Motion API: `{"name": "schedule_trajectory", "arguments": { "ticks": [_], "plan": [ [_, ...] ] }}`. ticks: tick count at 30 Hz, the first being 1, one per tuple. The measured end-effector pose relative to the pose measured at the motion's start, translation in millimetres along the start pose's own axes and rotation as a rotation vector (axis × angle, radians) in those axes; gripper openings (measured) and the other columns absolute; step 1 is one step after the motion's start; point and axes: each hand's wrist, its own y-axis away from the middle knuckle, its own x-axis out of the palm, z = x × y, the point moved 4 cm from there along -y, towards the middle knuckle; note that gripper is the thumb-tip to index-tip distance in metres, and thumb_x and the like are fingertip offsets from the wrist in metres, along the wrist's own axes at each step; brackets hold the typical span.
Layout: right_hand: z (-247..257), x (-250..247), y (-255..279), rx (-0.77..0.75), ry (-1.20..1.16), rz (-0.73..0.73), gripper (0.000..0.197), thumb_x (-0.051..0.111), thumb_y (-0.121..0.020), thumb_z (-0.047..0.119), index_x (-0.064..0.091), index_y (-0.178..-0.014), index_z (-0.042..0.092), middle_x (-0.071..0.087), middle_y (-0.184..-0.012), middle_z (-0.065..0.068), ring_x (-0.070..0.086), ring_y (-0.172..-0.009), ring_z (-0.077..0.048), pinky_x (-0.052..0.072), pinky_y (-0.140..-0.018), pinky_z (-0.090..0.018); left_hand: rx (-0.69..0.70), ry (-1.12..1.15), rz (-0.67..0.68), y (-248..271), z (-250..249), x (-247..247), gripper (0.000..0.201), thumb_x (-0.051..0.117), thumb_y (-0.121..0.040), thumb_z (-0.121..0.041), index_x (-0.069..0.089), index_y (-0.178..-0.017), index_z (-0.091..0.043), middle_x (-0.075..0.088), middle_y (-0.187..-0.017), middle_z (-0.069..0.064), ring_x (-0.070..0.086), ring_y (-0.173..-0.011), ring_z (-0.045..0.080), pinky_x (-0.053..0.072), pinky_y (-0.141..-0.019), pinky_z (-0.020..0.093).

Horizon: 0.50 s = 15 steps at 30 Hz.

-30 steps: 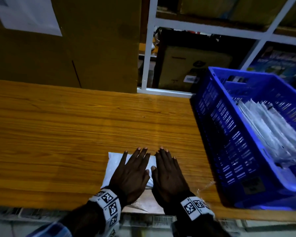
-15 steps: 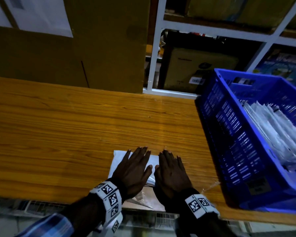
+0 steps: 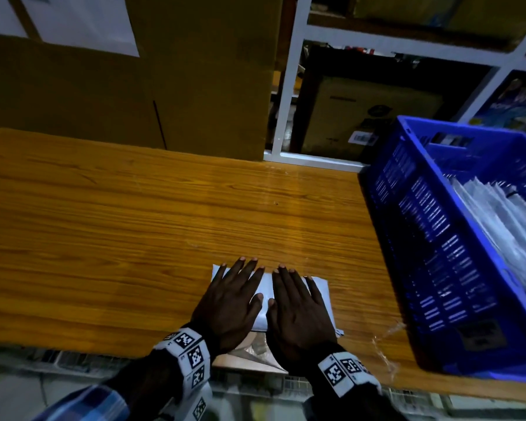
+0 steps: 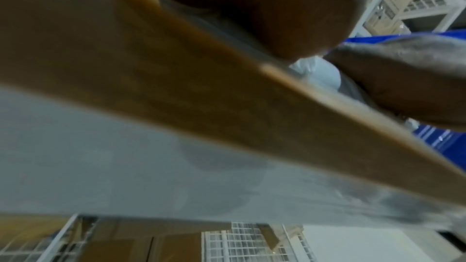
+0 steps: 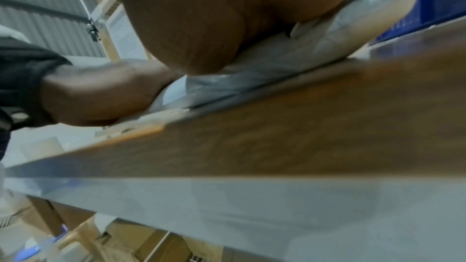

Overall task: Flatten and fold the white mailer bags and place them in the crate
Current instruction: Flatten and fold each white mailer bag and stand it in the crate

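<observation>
White plastic, the mailer bag (image 3: 318,291), lies flat on the wooden desk (image 3: 134,238) at its near edge, long axis running left to right. In the head view, the left hand (image 3: 228,302) and the right hand (image 3: 298,308) are laid side by side on it, fingers straight and spread, pressing and gripping nothing. The blue crate (image 3: 431,238) stands well to the right, so the right hand is judged the nearer. Folded white mailer bags (image 3: 504,220) are already stacked inside it.

In the left wrist view, the palm (image 4: 252,7) is pressed onto the bag (image 4: 317,75) at the desk edge.

In the right wrist view, the heel of the right hand (image 5: 201,17) is seen flattening the bag (image 5: 353,19), with the crate wall (image 5: 428,7) just beyond.
</observation>
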Motion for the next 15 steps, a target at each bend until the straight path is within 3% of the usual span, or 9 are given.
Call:
{"name": "schedule_trajectory", "arguments": {
  "ticks": [3, 6, 8, 11, 15],
  "plan": [
    [-1.2, -0.3, -2.5, 0.012, -0.005, 0.009, 0.059, 0.017, -0.101, 0.035, 0.048, -0.14, 0.003, 0.044, -0.148, -0.015, 0.041, -0.138, -0.029, 0.021, -0.112, -0.046, 0.007, 0.002, -0.009, -2.3, -1.3, -2.4, 0.083, -0.016, -0.088, -0.061, 0.018, -0.154, -0.024, 0.011, -0.161, -0.005, 0.001, -0.148, 0.012, -0.001, -0.12, 0.035],
    [7.0, -2.4, -1.0, 0.04, -0.005, -0.025, 0.056, 0.03, -0.096, 0.034, 0.054, -0.134, 0.0, 0.053, -0.139, -0.016, 0.048, -0.131, -0.031, 0.023, -0.112, -0.047, 0.015, 0.0, 0.062, 0.9, -2.4, -4.4, 0.08, -0.011, -0.086, -0.058, 0.011, -0.155, -0.025, 0.0, -0.161, -0.007, -0.003, -0.148, 0.01, -0.009, -0.119, 0.032],
    [17.5, -4.3, -0.4, 0.066, -0.007, -0.044, 0.055, 0.033, -0.093, 0.033, 0.058, -0.128, -0.001, 0.057, -0.134, -0.018, 0.053, -0.126, -0.032, 0.024, -0.11, -0.048, 0.036, -0.039, 0.042, 6.1, -0.5, -10.2, 0.071, 0.004, -0.092, -0.05, 0.023, -0.153, -0.019, 0.01, -0.16, 0.0, 0.009, -0.148, 0.015, -0.003, -0.118, 0.033],
    [31.0, -6.3, -5.6, 0.07, -0.006, -0.05, 0.057, 0.034, -0.089, 0.032, 0.06, -0.128, 0.0, 0.057, -0.135, -0.016, 0.053, -0.127, -0.029, 0.024, -0.107, -0.046, 0.034, -0.102, 0.014, 15.2, 7.5, -13.4, 0.056, 0.022, -0.099, -0.036, 0.048, -0.141, -0.009, 0.042, -0.149, 0.01, 0.037, -0.139, 0.023, 0.017, -0.111, 0.041],
    [34.8, 1.4, -8.9, 0.04, -0.028, -0.036, 0.056, 0.029, -0.095, 0.031, 0.052, -0.137, 0.001, 0.048, -0.144, -0.016, 0.044, -0.135, -0.026, 0.028, -0.116, -0.045, -0.004, -0.037, 0.002, 20.3, 12.8, -8.6, 0.057, 0.016, -0.102, -0.036, 0.038, -0.146, -0.009, 0.033, -0.154, 0.007, 0.03, -0.142, 0.023, 0.017, -0.111, 0.039]
  ]
}}
